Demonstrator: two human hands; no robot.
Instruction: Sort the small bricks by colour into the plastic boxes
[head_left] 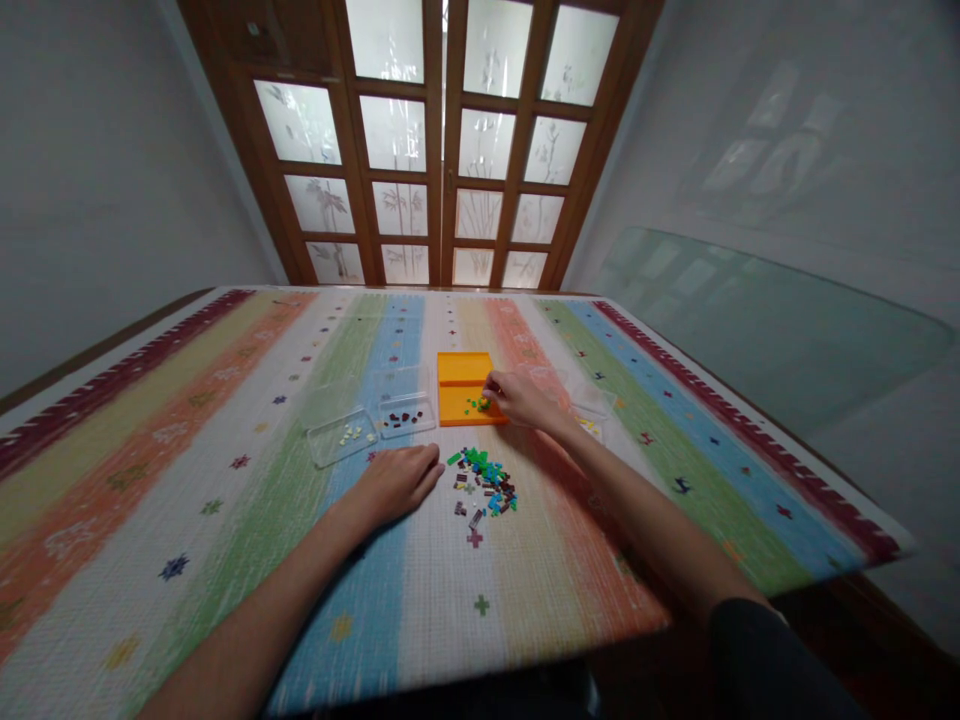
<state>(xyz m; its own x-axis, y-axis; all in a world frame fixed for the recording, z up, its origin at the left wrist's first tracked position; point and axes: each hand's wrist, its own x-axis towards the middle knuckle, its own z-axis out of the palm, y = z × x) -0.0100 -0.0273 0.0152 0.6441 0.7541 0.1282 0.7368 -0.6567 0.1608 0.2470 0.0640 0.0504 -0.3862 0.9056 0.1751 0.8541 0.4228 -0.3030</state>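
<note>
My right hand [515,398] reaches over the front part of an orange box [450,406], its fingertips pinched together above a few small green bricks [472,406]. What the pinch holds, if anything, is too small to make out. Resting on the tablecloth, my left hand [405,480] has its fingers lying loosely down and nothing visible in them. Just right of it spreads a pile of small toy building bricks [491,475] in green, blue, brown and grey.
Left of the orange box, a clear plastic box [405,428] holds dark brown bricks. Farther left, another clear box [322,445] has pale yellow pieces in it. Behind my right wrist, a clear container [598,405] with yellow pieces is partly hidden. A striped tablecloth [442,620] covers the table.
</note>
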